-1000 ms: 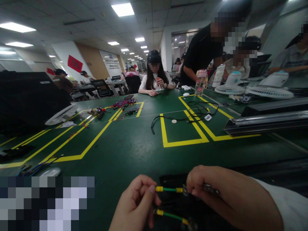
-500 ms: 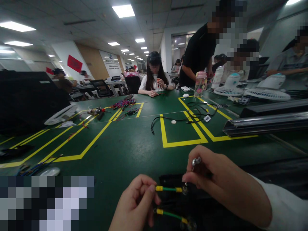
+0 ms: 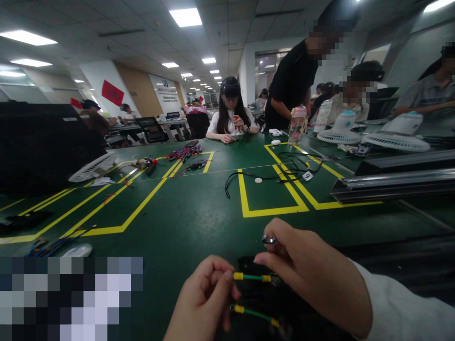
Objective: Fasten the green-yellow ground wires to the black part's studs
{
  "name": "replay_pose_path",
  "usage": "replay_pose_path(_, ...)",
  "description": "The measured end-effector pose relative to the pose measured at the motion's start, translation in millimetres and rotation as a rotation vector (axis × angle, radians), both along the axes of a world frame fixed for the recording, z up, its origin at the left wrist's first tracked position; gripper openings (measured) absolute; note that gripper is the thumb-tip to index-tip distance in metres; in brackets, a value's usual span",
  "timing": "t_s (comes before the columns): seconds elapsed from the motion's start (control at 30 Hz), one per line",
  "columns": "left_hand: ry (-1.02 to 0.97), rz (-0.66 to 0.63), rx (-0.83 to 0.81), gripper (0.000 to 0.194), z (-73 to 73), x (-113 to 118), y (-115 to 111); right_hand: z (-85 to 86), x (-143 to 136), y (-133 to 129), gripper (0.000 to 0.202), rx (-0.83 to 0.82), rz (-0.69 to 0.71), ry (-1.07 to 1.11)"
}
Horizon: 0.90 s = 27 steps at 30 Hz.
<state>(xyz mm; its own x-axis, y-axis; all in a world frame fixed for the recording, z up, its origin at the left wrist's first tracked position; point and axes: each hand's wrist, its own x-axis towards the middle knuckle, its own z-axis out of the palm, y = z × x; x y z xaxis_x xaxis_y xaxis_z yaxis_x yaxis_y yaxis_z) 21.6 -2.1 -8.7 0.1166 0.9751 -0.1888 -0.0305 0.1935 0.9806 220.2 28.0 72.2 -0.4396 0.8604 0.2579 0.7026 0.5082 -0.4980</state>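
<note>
My left hand (image 3: 208, 296) pinches the left end of a short green wire with yellow sleeves (image 3: 253, 277). Its right end meets a dark round fitting (image 3: 275, 280) on a black part low in the view. Just above that fitting, my right hand (image 3: 305, 270) is closed around a small shiny metal tool (image 3: 269, 239), most of it hidden by the fingers. A second green wire with yellow ends (image 3: 255, 314) lies below the first, with a ring terminal at its left end.
Metal rails (image 3: 391, 182) lie at the right. Black cables (image 3: 249, 176) cross the taped green table (image 3: 199, 218). Small fans (image 3: 339, 132), a pink bottle (image 3: 297, 125) and wire bundles (image 3: 185, 151) stand or lie further back. A seated person (image 3: 229, 116) works opposite.
My right hand has moved left and slightly down, and the metal tool in it has tilted. My left hand keeps its pinch on the wire. The view has shifted slightly.
</note>
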Motion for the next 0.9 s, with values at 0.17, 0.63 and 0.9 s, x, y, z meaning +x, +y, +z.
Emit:
replay_pose_path(0.17, 0.006, -0.004, 0.0, 0.025, 0.5, -0.4, 0.9, -1.0, -0.2, 0.5, 0.023, 0.01, 0.009, -0.02)
replay_pose_path(0.63, 0.023, 0.0, -0.012, 0.023, 4.7, 1.0, 0.5, 1.0, 0.0, 0.0, 0.021, 0.033, 0.035, -0.114)
replay_pose_path(0.9, 0.014, -0.01, -0.006, 0.025, 2.1, 0.1, 1.5, 1.1, 1.2, -2.3, 0.022, 0.03, 0.053, -0.118)
